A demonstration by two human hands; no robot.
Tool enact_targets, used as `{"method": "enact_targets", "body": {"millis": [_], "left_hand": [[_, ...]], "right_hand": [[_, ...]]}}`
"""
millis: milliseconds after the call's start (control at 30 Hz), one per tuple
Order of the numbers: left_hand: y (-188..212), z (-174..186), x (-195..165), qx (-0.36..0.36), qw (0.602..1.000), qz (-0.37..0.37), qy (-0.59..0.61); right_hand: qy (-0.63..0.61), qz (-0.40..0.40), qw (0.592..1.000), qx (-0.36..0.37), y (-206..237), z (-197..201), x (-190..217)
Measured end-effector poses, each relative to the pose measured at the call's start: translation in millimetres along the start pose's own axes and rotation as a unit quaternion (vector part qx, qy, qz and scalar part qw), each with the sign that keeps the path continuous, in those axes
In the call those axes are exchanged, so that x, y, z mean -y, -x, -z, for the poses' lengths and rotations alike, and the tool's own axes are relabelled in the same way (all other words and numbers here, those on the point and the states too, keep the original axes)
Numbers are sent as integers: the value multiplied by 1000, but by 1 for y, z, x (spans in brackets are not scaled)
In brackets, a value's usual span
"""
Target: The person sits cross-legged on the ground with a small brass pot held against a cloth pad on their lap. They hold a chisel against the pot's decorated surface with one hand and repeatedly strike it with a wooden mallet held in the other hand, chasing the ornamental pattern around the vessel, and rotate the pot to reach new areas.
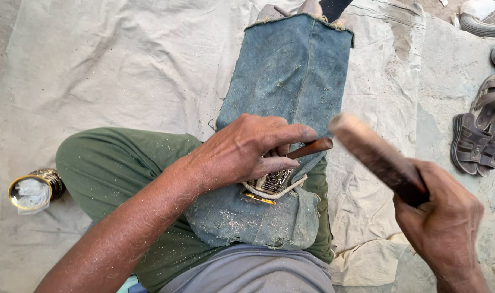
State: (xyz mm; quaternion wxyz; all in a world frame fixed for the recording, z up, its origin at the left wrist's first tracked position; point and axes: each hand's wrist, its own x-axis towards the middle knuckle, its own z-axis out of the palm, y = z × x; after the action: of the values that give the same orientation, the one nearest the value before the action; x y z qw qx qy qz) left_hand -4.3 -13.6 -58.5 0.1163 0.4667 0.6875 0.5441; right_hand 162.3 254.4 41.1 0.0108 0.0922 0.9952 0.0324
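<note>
Denim, worn and dusted with filings, covers the person's lap as a padded rest [291, 70]; it runs from the waist out over the far knee. Left hand [247, 149] lies on this pad, fingers curled around a slim brown-handled chisel [311, 147], the handle sticking out to the right past the forefinger. Tip of the tool is hidden under the fingers. Directly beneath that hand sits a dark engraved metal piece [274, 182] with a brass-coloured edge, bound to the pad by a loop of pale cord [280, 191].

Right hand [448, 217] is raised to the right of the lap, clenched on the lower end of a wooden mallet [375, 154]. Mallet is blurred; its free end points toward the chisel handle, near it but apart.

Green trousers [112, 163] show under the pad. Pale canvas sheet [122, 59] covers the ground. Small brass-rimmed engraved cup [36, 190] lies on it at left, well apart from the hands. Brown sandals [478, 135] at the right edge.
</note>
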Motion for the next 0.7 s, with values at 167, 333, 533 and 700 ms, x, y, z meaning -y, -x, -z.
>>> {"method": "enact_targets", "body": {"millis": [167,333,533,700], "left_hand": [[2,2,-1,-14,1000,-20,16],[2,2,0,0,1000,-7,9],[2,0,1,-4,1000,-7,20],[2,3,-3,-21,999,-32,20]], "right_hand": [[-300,-103,948,-8,-4,10,0],[-151,14,988,-29,-10,11,5],[-100,-33,994,-3,-9,17,13],[92,16,996,19,-13,18,11]]}}
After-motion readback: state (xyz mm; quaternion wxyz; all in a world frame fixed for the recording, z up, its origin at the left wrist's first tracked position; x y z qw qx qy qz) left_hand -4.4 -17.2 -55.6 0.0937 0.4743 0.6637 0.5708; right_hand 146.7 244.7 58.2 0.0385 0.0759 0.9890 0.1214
